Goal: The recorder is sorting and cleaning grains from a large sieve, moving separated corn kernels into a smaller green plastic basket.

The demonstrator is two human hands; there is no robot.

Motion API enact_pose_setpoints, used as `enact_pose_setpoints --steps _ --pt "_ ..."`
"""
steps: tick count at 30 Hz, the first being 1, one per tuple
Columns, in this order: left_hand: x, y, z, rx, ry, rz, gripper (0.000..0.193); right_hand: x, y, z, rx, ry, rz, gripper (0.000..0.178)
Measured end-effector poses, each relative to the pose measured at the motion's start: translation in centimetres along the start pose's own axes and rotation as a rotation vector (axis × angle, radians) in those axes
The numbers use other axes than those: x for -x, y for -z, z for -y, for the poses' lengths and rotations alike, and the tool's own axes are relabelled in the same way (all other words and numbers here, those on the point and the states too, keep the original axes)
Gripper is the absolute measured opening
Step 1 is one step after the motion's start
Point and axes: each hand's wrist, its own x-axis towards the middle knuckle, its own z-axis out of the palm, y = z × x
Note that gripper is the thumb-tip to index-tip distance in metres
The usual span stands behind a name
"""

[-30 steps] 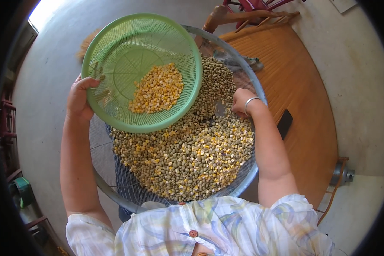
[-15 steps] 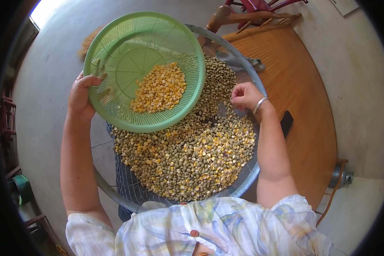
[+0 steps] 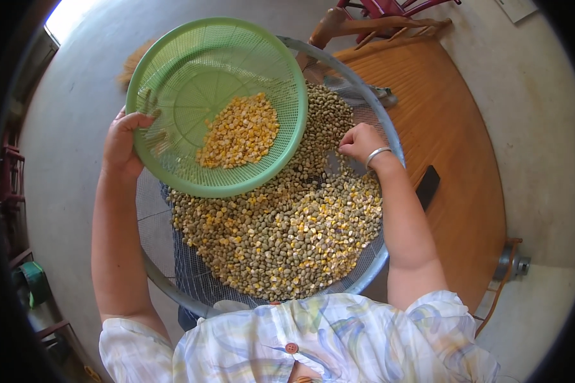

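Note:
My left hand (image 3: 124, 143) grips the left rim of a round green plastic basket (image 3: 182, 83), its fingers showing through the perforated wall. Tilted toward me, the basket carries a heap of yellow corn kernels (image 3: 239, 132). Below it is a wide round mesh sieve (image 3: 154, 226) with a grey rim, spread with greenish-brown beans (image 3: 329, 112). Yellow and white kernels are mixed into the nearer bean heap (image 3: 294, 236). Over the sieve's right part, my right hand (image 3: 363, 144) is closed in a pinch beside a thin patch of beans. Whatever its fingertips hold is too small to make out.
A wooden table (image 3: 453, 159) extends under and beyond the sieve's right side, with a dark phone-like object (image 3: 428, 187) near my right forearm. A wooden chair (image 3: 390, 29) and a red chair (image 3: 402, 7) stand at the far side. Broom bristles (image 3: 133, 64) show behind the basket.
My right hand has shifted slightly left, toward the thin patch in the beans, its fingers pinched. The basket and my left hand have barely moved.

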Motion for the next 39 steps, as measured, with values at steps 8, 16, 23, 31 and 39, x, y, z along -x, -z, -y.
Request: enact_pose_setpoints --steps 8,16,23,31,39 --pt "-0.1 0.2 0.1 -0.003 0.002 -0.006 0.047 0.5 -0.1 1.7 0.180 -0.027 -0.005 0.012" --pt "-0.6 0.8 0.3 0.007 -0.001 0.035 0.046 0.2 -0.3 0.2 -0.426 -0.006 -0.050 0.011" --pt "-0.5 0.7 0.3 -0.004 0.008 0.004 0.045 0.3 0.0 0.5 -0.073 0.062 -0.027 0.015" --pt "-0.7 0.8 0.4 -0.001 0.003 0.014 0.045 0.3 -0.1 1.3 -0.099 0.098 -0.118 0.011" --pt "-0.3 0.7 0.3 -0.009 0.009 -0.001 0.046 2.0 2.5 2.0 -0.127 -0.190 0.218 0.014"
